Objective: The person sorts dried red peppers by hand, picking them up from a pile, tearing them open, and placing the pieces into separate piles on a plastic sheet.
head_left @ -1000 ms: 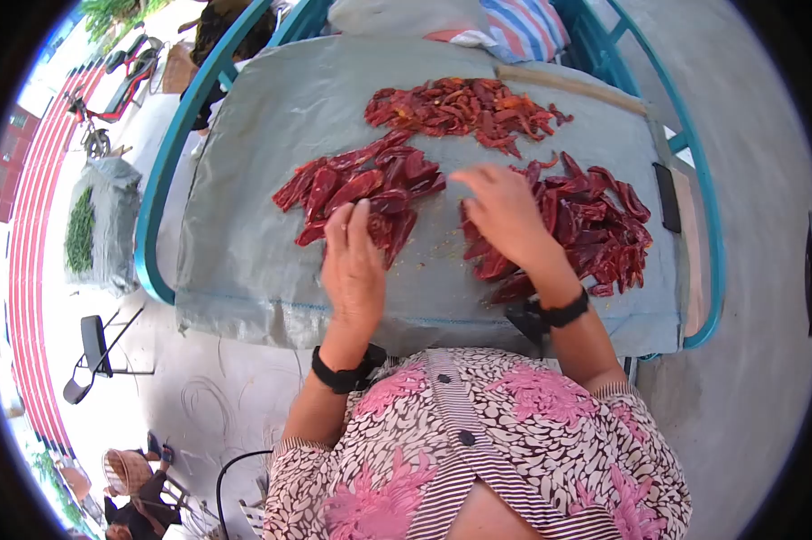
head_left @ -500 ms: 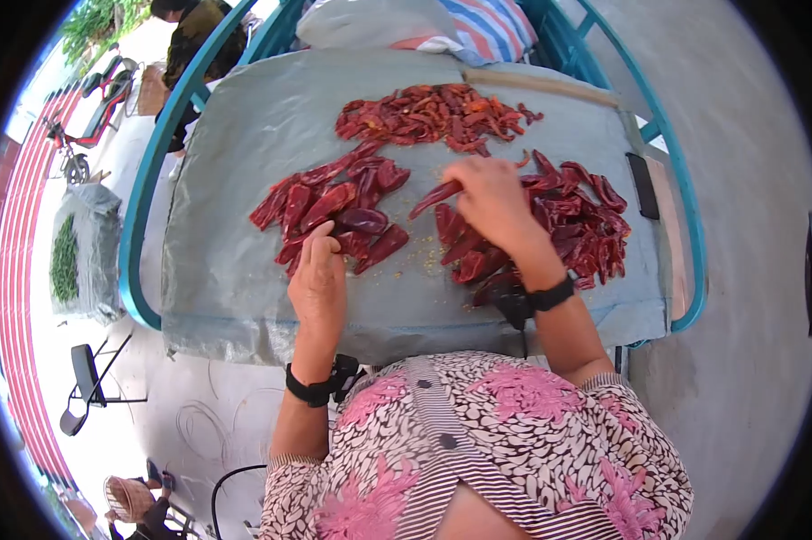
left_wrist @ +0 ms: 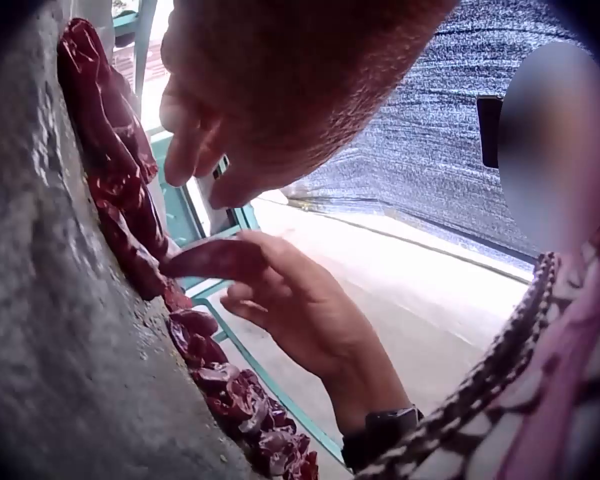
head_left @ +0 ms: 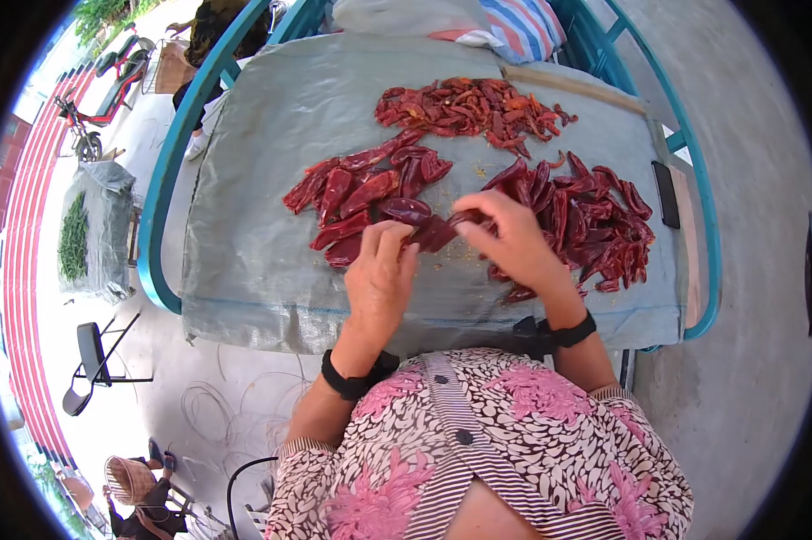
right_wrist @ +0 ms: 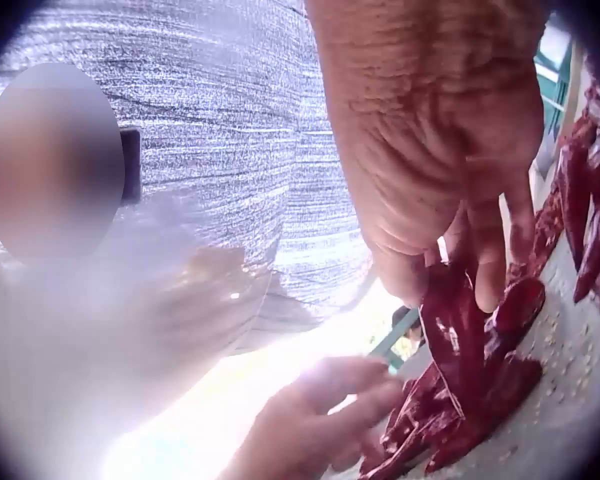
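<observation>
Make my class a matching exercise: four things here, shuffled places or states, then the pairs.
1. Right hand
2. Black phone
3. Folding chair
4. Striped sack

A. On the ground, left of the teal frame
B. At the far end of the grey sheet
C. Holding a dried red chili
D. By the sheet's right edge

Pairs: 1-C; 2-D; 3-A; 4-B

Strong daylight, bowed black-edged views.
Ground at the head view's left burns white; glare hazes the right wrist view; the left wrist's sheet looks dim.
</observation>
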Motion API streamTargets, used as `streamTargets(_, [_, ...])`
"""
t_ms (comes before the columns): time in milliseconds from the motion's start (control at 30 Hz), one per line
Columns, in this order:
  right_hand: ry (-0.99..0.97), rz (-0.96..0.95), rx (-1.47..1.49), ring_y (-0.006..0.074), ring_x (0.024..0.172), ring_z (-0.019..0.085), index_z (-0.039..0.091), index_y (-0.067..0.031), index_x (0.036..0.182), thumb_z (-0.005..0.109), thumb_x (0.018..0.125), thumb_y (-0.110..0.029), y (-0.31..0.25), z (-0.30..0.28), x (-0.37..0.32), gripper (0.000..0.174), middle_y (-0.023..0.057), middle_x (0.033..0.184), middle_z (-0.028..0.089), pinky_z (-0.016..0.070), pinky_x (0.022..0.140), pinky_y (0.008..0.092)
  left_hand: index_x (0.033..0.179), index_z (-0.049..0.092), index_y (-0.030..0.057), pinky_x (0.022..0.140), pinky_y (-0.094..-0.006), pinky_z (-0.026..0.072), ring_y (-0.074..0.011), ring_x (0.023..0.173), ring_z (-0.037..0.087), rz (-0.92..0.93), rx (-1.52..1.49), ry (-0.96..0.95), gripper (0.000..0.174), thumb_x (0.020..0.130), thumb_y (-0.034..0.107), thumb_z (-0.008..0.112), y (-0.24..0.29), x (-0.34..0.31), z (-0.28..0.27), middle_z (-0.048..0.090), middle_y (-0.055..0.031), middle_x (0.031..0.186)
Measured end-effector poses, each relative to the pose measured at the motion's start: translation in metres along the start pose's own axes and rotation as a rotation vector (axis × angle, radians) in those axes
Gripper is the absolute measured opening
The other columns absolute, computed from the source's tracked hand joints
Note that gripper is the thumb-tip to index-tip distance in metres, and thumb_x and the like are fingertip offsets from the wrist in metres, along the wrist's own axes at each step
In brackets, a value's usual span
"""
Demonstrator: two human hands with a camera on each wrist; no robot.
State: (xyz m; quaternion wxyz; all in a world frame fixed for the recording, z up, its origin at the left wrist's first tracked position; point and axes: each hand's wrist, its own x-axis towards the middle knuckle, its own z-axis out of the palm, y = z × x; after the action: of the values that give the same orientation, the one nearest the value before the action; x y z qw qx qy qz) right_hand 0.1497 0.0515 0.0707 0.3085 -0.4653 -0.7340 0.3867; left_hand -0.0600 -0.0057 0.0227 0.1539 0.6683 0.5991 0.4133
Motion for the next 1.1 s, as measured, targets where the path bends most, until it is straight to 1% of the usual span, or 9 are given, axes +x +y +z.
streamTargets(100, [0.106, -0.005, -0.328, 0.0322, 0.096, 0.066, 0.068, -0.0071, 0.113, 0.073, 0.090, -0.021, 0.020, -0.020, 0.003, 0.027, 0.0112, 0.108, 0.068, 0.0510, 0.088, 0.0424, 0.115, 0.064, 0.0121, 0.067, -0.0417, 0.0556, -0.0306, 0.085, 0.067, -0.089, 0.066, -0.064, 0.035, 0.084, 0.011, 0.079, -0.010, -0.005, -0.010, 0.059, -0.0077, 0.108])
streamTargets(200, [0.312, -0.117, -0.638, 0.0315, 0.108, 0.061, 0.069, -0.0115, 0.112, 0.074, 0.087, -0.023, 0.031, -0.014, -0.001, 0.028, 0.0071, 0.113, 0.067, 0.0438, 0.099, 0.0464, 0.120, 0.065, 0.0124, 0.068, -0.0417, 0.0549, -0.0303, 0.084, 0.065, 0.028, 0.129, -0.122, 0.040, 0.083, 0.014, 0.080, -0.015, -0.009, -0.005, 0.056, -0.0093, 0.105])
streamTargets(300, [0.213, -0.210, -0.623, 0.0297, 0.120, 0.055, 0.070, -0.0142, 0.112, 0.076, 0.084, -0.023, 0.031, 0.006, 0.001, 0.030, 0.0044, 0.117, 0.067, 0.0358, 0.106, 0.0494, 0.121, 0.065, 0.0115, 0.067, -0.0418, 0.0541, -0.0302, 0.083, 0.064, 0.064, 0.170, -0.131, 0.041, 0.083, 0.015, 0.080, -0.021, -0.014, 0.012, 0.055, -0.0103, 0.102])
streamTargets(333, [0.113, -0.227, -0.646, 0.0287, 0.120, 0.055, 0.069, -0.0139, 0.114, 0.077, 0.082, -0.023, 0.030, 0.013, 0.003, 0.034, 0.0048, 0.117, 0.067, 0.0341, 0.109, 0.0517, 0.121, 0.066, 0.0111, 0.067, -0.0418, 0.0538, -0.0302, 0.083, 0.064, 0.071, 0.186, -0.122, 0.040, 0.083, 0.015, 0.080, -0.024, -0.016, 0.018, 0.054, -0.0107, 0.101])
streamTargets(467, [0.059, -0.329, -0.729, 0.0281, 0.117, 0.057, 0.066, -0.0121, 0.115, 0.078, 0.080, -0.021, 0.050, 0.048, 0.011, 0.038, 0.0040, 0.113, 0.068, 0.0308, 0.113, 0.0554, 0.118, 0.066, 0.0097, 0.066, -0.0422, 0.0531, -0.0299, 0.081, 0.063, 0.078, 0.222, -0.081, 0.035, 0.086, 0.018, 0.078, -0.026, -0.019, 0.026, 0.054, -0.0106, 0.099])
streamTargets(667, [-0.049, -0.178, -0.619, 0.0268, 0.105, 0.061, 0.065, -0.0137, 0.102, 0.076, 0.080, -0.017, 0.036, 0.013, 0.003, 0.024, 0.0035, 0.101, 0.069, 0.0298, 0.114, 0.0537, 0.105, 0.064, 0.0092, 0.065, -0.0440, 0.0529, -0.0327, 0.079, 0.064, 0.047, 0.214, -0.037, 0.020, 0.092, 0.020, 0.074, -0.024, -0.018, 0.025, 0.055, -0.0110, 0.099])
streamTargets(867, [-0.001, -0.174, -0.704, 0.0280, 0.109, 0.062, 0.067, -0.0151, 0.106, 0.074, 0.082, -0.017, 0.033, -0.041, -0.004, 0.025, 0.0054, 0.104, 0.070, 0.0316, 0.112, 0.0507, 0.094, 0.057, 0.0084, 0.061, -0.0433, 0.0512, -0.0326, 0.071, 0.063, 0.114, 0.230, -0.021, 0.018, 0.091, 0.014, 0.074, -0.034, -0.025, 0.034, 0.057, -0.0091, 0.087])
streamTargets(967, [0.061, -0.278, -0.564, 0.0291, 0.110, 0.060, 0.067, -0.0146, 0.112, 0.075, 0.084, -0.019, 0.043, -0.013, 0.012, 0.030, 0.0066, 0.107, 0.069, 0.0313, 0.112, 0.0489, 0.097, 0.057, 0.0080, 0.061, -0.0432, 0.0517, -0.0325, 0.071, 0.064, 0.167, 0.209, -0.050, 0.017, 0.091, 0.012, 0.073, -0.034, -0.026, 0.032, 0.058, -0.0094, 0.086])
streamTargets(1100, [-0.103, -0.287, -0.706, 0.0280, 0.114, 0.062, 0.066, -0.0155, 0.119, 0.071, 0.085, -0.016, 0.058, 0.033, 0.022, 0.034, 0.0070, 0.114, 0.069, 0.0297, 0.114, 0.0555, 0.102, 0.060, 0.0081, 0.065, -0.0439, 0.0532, -0.0333, 0.076, 0.065, 0.150, 0.191, -0.082, 0.016, 0.091, 0.013, 0.071, -0.027, -0.020, 0.029, 0.060, -0.0110, 0.091])
